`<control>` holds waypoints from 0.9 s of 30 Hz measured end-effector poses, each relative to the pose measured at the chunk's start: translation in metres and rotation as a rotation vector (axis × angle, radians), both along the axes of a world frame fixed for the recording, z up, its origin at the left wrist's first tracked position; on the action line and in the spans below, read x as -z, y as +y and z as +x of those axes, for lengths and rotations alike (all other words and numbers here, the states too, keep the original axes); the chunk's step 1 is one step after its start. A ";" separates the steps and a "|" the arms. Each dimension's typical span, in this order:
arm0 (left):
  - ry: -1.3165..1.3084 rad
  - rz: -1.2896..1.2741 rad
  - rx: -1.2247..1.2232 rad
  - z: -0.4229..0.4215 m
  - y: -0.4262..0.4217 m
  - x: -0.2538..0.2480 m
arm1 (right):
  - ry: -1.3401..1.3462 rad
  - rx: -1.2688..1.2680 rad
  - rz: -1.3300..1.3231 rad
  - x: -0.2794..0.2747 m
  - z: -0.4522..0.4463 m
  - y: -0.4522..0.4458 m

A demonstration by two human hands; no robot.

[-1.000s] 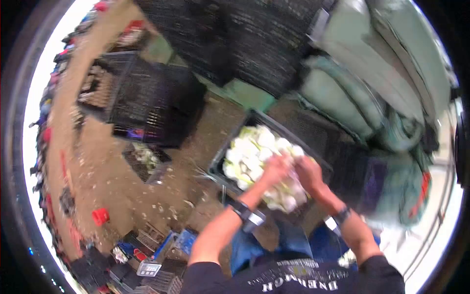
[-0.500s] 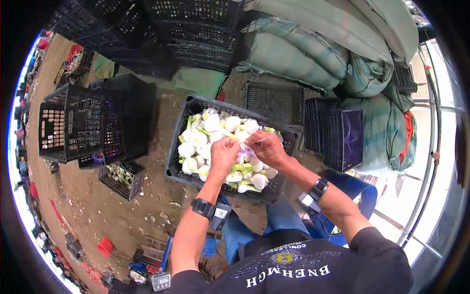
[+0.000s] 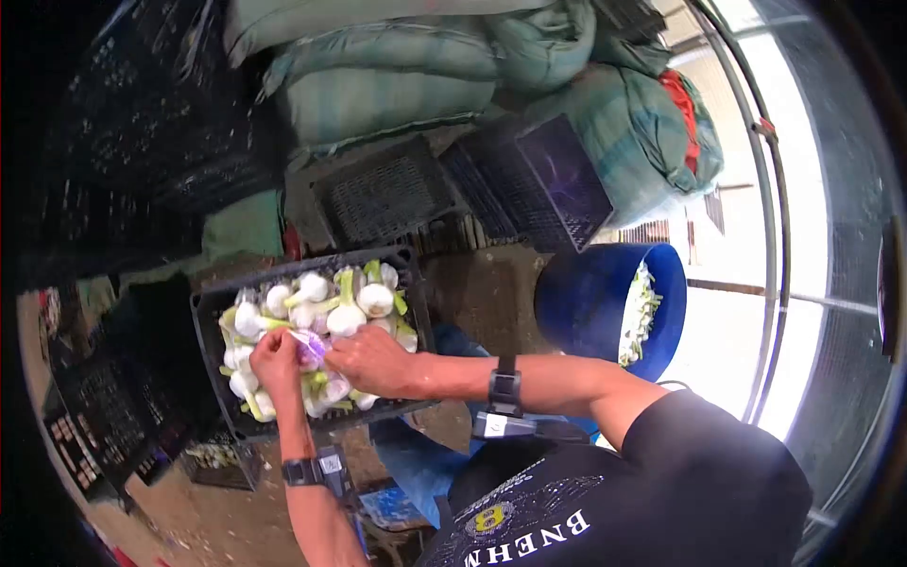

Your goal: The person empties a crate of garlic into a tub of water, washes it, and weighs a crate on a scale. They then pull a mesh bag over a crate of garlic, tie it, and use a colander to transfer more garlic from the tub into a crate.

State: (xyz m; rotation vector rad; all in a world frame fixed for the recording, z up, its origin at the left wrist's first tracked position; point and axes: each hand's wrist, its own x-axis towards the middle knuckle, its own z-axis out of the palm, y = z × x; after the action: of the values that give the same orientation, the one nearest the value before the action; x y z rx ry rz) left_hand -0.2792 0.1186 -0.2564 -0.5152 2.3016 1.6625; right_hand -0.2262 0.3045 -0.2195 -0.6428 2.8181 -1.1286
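A black plastic crate (image 3: 215,373) in front of me holds many white garlic bulbs (image 3: 312,286) with green stems. Over the middle of it, a garlic bulb (image 3: 312,352) with purple-tinted skin lies between my two hands. My left hand (image 3: 276,361) pinches its left side, thumb and fingertips together. On the other side my right hand (image 3: 367,361) is closed, its fingers curled against the bulb; the fingertips are partly hidden. Whitish skin shows between the hands.
At my right stands a blue barrel (image 3: 576,302) with pale green-white trimmings (image 3: 641,317) inside. Behind the crate are an empty black crate (image 3: 383,194), stacked crates (image 3: 534,180) and stuffed green sacks (image 3: 387,99). Tall dark crates (image 3: 161,132) rise at the left.
The view has swung right, so the crate now appears farther left and the blue barrel shows fully. My hands remain together over the garlic, still at the purple-tinted bulb.
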 end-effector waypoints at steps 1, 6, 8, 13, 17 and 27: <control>-0.034 0.035 0.011 0.004 -0.002 -0.007 | -0.055 0.034 -0.027 -0.005 0.013 0.009; -0.065 0.119 -0.094 0.006 -0.022 -0.060 | -0.429 0.664 -0.352 -0.007 0.087 0.100; 0.036 0.124 -0.172 0.012 -0.040 -0.070 | -0.642 1.061 -0.754 0.031 0.129 0.157; 0.174 -0.083 -0.088 0.041 -0.066 -0.095 | -0.736 1.780 -0.773 0.117 0.218 0.323; 0.089 -0.032 -0.163 0.070 -0.003 -0.146 | -0.840 1.949 -0.589 0.189 0.252 0.458; -0.293 -0.224 -0.110 0.161 0.202 -0.106 | -0.790 1.677 -1.147 0.344 0.224 0.640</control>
State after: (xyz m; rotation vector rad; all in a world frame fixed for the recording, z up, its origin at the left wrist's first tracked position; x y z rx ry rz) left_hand -0.1185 0.3208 -0.1501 -0.8841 2.2818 1.2764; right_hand -0.0023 0.9447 -0.5630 2.0407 1.2459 -2.1705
